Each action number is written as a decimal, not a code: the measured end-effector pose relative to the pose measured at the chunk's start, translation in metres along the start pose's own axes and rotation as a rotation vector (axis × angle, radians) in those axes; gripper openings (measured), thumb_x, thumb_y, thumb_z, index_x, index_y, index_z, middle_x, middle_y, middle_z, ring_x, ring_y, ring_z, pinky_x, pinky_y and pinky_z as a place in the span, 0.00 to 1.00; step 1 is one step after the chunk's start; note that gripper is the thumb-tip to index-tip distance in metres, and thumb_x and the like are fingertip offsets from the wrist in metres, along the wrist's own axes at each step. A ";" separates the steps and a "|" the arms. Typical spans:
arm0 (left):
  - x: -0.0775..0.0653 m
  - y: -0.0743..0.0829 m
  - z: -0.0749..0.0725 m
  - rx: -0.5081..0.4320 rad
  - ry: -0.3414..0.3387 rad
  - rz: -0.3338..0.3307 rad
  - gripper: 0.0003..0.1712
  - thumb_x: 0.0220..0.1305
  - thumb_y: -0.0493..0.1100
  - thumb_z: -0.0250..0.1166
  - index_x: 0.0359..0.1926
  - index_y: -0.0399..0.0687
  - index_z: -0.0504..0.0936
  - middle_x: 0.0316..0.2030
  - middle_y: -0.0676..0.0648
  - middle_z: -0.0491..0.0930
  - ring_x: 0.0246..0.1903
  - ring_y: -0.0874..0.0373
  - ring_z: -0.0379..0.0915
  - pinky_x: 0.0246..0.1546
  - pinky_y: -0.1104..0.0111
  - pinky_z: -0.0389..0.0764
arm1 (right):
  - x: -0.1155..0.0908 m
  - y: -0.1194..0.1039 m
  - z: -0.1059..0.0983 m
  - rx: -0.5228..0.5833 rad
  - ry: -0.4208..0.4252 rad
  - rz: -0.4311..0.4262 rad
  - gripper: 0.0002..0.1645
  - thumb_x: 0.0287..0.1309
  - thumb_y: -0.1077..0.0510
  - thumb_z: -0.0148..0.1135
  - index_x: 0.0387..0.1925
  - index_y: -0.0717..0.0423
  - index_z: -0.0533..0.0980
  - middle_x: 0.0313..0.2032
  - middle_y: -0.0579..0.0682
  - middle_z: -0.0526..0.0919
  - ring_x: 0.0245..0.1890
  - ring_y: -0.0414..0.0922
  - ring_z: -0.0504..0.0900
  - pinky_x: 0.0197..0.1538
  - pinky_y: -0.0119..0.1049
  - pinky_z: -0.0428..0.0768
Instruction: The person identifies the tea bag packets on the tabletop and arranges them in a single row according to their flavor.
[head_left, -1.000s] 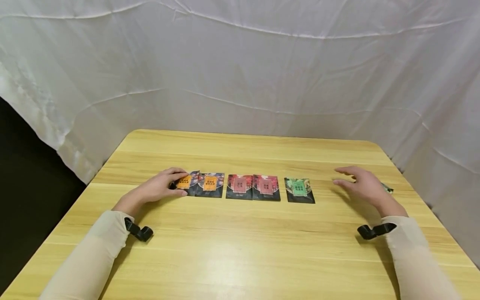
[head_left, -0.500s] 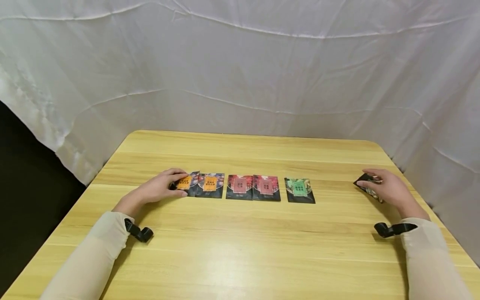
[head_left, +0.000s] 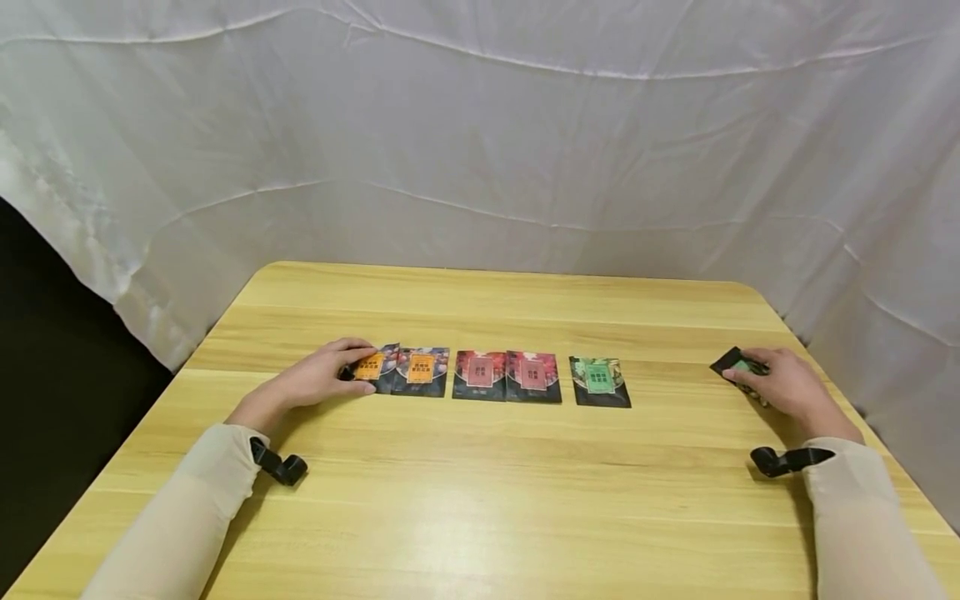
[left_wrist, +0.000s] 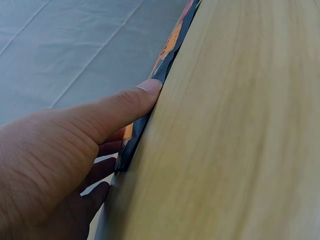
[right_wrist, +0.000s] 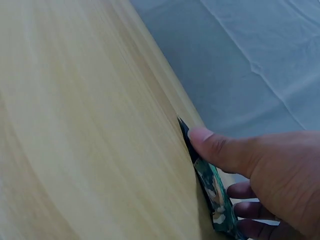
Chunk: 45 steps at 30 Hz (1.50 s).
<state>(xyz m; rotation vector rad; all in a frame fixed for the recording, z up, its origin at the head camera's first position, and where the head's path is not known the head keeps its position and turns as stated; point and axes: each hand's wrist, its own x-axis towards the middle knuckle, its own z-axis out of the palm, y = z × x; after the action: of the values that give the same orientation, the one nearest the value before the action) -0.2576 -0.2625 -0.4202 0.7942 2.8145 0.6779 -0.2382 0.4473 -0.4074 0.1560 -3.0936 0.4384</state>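
In the head view my left hand [head_left: 311, 382] lies over the leftmost orange-labelled sachet [head_left: 371, 365], thumb at its near edge and a finger at its far edge. The left wrist view shows that thumb against the dark edge of the sachet [left_wrist: 132, 147], with fingers on the other side. Far to the right, my right hand [head_left: 795, 387] grips a green-labelled sachet [head_left: 727, 360] between thumb and fingers, its black end pointing left. Much of this sachet [right_wrist: 212, 192] shows beside the thumb in the right wrist view; my hand covers the rest.
A second orange-labelled sachet [head_left: 420, 372] touches the held one. Two red sachets, the left one [head_left: 478, 375] and the right one [head_left: 533, 377], lie side by side, then a green sachet [head_left: 601, 382]. The wooden table [head_left: 480, 500] ends at a white curtain [head_left: 480, 150].
My right hand has moved right and taken hold of the green-labelled sachet, which has turned so its green label shows. My left hand has stayed in place.
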 end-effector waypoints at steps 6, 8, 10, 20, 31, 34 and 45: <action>0.001 0.000 0.000 -0.005 -0.004 -0.002 0.48 0.61 0.66 0.63 0.72 0.40 0.64 0.69 0.37 0.59 0.68 0.37 0.54 0.65 0.42 0.59 | -0.002 -0.004 -0.003 -0.020 -0.035 0.007 0.42 0.69 0.38 0.52 0.64 0.71 0.67 0.55 0.78 0.70 0.43 0.71 0.76 0.49 0.69 0.68; 0.001 0.001 0.000 -0.009 -0.003 0.001 0.48 0.61 0.66 0.64 0.72 0.40 0.64 0.69 0.37 0.60 0.68 0.37 0.55 0.65 0.42 0.59 | -0.002 -0.006 -0.003 -0.025 -0.044 0.008 0.40 0.71 0.39 0.50 0.64 0.71 0.67 0.57 0.79 0.67 0.52 0.77 0.68 0.52 0.71 0.66; 0.001 0.001 0.000 -0.011 -0.003 0.001 0.48 0.61 0.65 0.64 0.72 0.40 0.64 0.69 0.37 0.60 0.68 0.37 0.55 0.65 0.42 0.59 | -0.002 -0.008 -0.004 -0.023 -0.056 0.014 0.39 0.71 0.39 0.49 0.64 0.70 0.68 0.58 0.80 0.66 0.55 0.79 0.64 0.52 0.72 0.65; 0.000 0.002 -0.001 -0.014 -0.005 -0.006 0.47 0.62 0.65 0.64 0.72 0.40 0.64 0.69 0.36 0.60 0.68 0.36 0.54 0.65 0.42 0.59 | 0.003 -0.018 0.003 0.031 0.018 0.018 0.31 0.71 0.41 0.51 0.54 0.66 0.76 0.54 0.75 0.74 0.52 0.75 0.70 0.50 0.69 0.68; -0.001 0.002 -0.001 -0.018 0.001 0.001 0.47 0.62 0.65 0.64 0.72 0.40 0.64 0.69 0.37 0.60 0.67 0.37 0.55 0.65 0.42 0.59 | 0.008 -0.033 0.010 0.082 0.039 -0.057 0.22 0.68 0.46 0.59 0.47 0.62 0.79 0.49 0.69 0.79 0.48 0.68 0.76 0.46 0.64 0.72; -0.001 0.002 0.000 -0.016 -0.001 -0.001 0.48 0.62 0.65 0.64 0.72 0.40 0.64 0.69 0.37 0.60 0.68 0.36 0.55 0.65 0.41 0.59 | 0.009 -0.038 0.013 0.098 0.032 -0.069 0.23 0.69 0.46 0.57 0.49 0.62 0.79 0.49 0.68 0.79 0.49 0.67 0.76 0.48 0.64 0.71; -0.001 0.003 -0.001 -0.017 0.003 0.004 0.47 0.62 0.65 0.64 0.72 0.40 0.64 0.69 0.37 0.60 0.67 0.37 0.55 0.65 0.42 0.59 | 0.012 -0.061 0.018 0.148 0.032 -0.130 0.16 0.66 0.53 0.63 0.49 0.59 0.79 0.47 0.63 0.81 0.48 0.62 0.77 0.48 0.58 0.73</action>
<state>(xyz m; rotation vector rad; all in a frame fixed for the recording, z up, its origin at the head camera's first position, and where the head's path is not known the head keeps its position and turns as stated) -0.2558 -0.2611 -0.4181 0.7964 2.8070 0.7030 -0.2442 0.3831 -0.4075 0.3458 -2.9950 0.6579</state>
